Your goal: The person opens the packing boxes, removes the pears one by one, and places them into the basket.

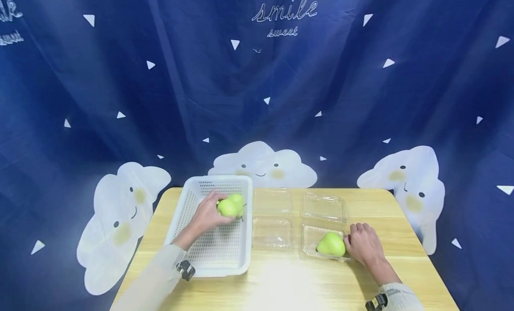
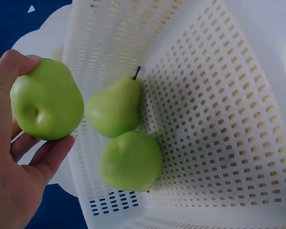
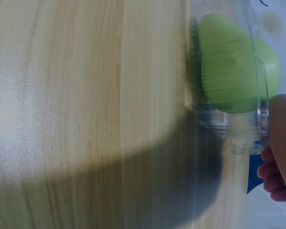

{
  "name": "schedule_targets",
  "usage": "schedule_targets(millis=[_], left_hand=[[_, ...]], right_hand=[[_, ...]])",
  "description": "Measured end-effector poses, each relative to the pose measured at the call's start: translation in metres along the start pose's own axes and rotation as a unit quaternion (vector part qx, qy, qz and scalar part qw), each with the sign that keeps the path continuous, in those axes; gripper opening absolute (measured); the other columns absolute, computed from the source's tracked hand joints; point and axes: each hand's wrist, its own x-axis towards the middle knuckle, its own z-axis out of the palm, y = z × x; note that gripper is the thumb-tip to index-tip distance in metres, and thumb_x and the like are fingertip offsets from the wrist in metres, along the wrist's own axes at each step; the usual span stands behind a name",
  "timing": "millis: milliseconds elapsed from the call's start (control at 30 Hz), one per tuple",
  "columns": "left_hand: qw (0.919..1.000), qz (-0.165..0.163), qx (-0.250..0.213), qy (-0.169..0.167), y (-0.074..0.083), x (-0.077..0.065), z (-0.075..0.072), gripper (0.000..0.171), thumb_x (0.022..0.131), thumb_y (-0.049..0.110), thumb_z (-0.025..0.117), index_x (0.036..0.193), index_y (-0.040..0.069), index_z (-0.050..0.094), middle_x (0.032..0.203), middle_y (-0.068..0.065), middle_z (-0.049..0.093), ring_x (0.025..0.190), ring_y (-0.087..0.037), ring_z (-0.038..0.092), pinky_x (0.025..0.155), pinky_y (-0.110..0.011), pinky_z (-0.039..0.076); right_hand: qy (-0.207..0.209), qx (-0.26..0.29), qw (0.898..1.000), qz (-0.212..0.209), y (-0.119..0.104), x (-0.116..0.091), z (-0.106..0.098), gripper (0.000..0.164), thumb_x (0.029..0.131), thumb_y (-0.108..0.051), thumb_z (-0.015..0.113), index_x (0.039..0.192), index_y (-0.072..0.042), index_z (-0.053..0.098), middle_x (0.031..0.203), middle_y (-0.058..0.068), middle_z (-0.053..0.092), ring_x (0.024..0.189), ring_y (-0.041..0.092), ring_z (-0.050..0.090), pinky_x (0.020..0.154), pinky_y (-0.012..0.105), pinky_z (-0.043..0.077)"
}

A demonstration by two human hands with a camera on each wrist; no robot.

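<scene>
My left hand (image 1: pixel 210 213) holds a green pear (image 2: pixel 47 100) by its sides, thumb and fingers curled round it. The pear is raised above the white perforated basket (image 1: pixel 248 239). In the left wrist view, a second pear (image 2: pixel 115 109) with a dark stem and a third pear (image 2: pixel 131 161) lie touching each other in the basket. My right hand (image 1: pixel 364 245) grips the right edge of a clear plastic clamshell container (image 3: pixel 229 119), thumb at its rim and fingers curled beside it. A green pear (image 1: pixel 332 245) lies in that container's front half. Its clear lid (image 1: pixel 323 207) lies folded back behind.
A second clear clamshell container (image 1: pixel 273 233) lies opened out between the basket and the right-hand container. All of this is on a light wooden table (image 1: pixel 405 266). A dark blue curtain (image 1: pixel 281 79) with white clouds hangs behind it.
</scene>
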Motion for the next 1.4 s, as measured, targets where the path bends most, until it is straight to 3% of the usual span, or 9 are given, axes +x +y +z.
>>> schedule_targets(millis=[333,533,800,1100,1400], left_hand=[[0.9975,-0.020,0.037,-0.057,-0.006,0.002,0.009,0.077,0.063,0.039,0.088,0.129,0.007,0.066,0.113,-0.003,0.061,0.091,-0.017,0.057,0.078,-0.031,0.053],[0.9957,-0.015,0.053,-0.075,-0.011,0.005,0.013,0.077,0.061,0.039,0.086,0.128,0.006,0.066,0.112,-0.004,0.062,0.089,-0.016,0.058,0.074,-0.029,0.053],[0.9892,-0.028,0.077,-0.122,-0.015,0.010,0.015,0.077,0.060,0.037,0.089,0.128,0.005,0.067,0.111,-0.004,0.062,0.089,-0.017,0.057,0.074,-0.031,0.055],[0.9823,-0.048,0.101,-0.150,-0.013,0.012,0.015,0.073,0.062,0.030,0.091,0.126,0.004,0.067,0.105,-0.004,0.061,0.088,-0.017,0.057,0.076,-0.033,0.057],[0.9763,-0.057,0.121,-0.170,-0.015,0.013,0.015,0.071,0.060,0.022,0.091,0.125,0.005,0.067,0.102,-0.004,0.059,0.085,-0.017,0.057,0.075,-0.032,0.057]], right_hand=[[0.001,-0.005,1.000,-0.004,0.001,0.000,0.001,0.023,0.086,-0.018,0.070,0.078,-0.002,0.057,0.074,0.012,0.058,0.071,0.030,0.053,0.066,0.047,0.051],[-0.002,-0.004,1.000,-0.003,0.001,0.000,0.000,0.022,0.086,-0.018,0.070,0.078,-0.002,0.057,0.074,0.012,0.057,0.070,0.029,0.052,0.066,0.047,0.051],[0.000,-0.001,1.000,-0.002,0.002,0.000,0.002,0.023,0.087,-0.019,0.070,0.080,-0.001,0.058,0.076,0.013,0.059,0.073,0.030,0.054,0.068,0.049,0.053],[0.018,-0.001,1.000,-0.007,0.001,0.001,0.002,0.024,0.084,-0.019,0.072,0.077,-0.002,0.057,0.074,0.012,0.058,0.070,0.028,0.051,0.066,0.047,0.052],[0.008,-0.001,1.000,-0.007,0.000,0.000,0.001,0.022,0.085,-0.017,0.070,0.077,-0.003,0.056,0.072,0.011,0.056,0.069,0.027,0.049,0.065,0.045,0.051]])
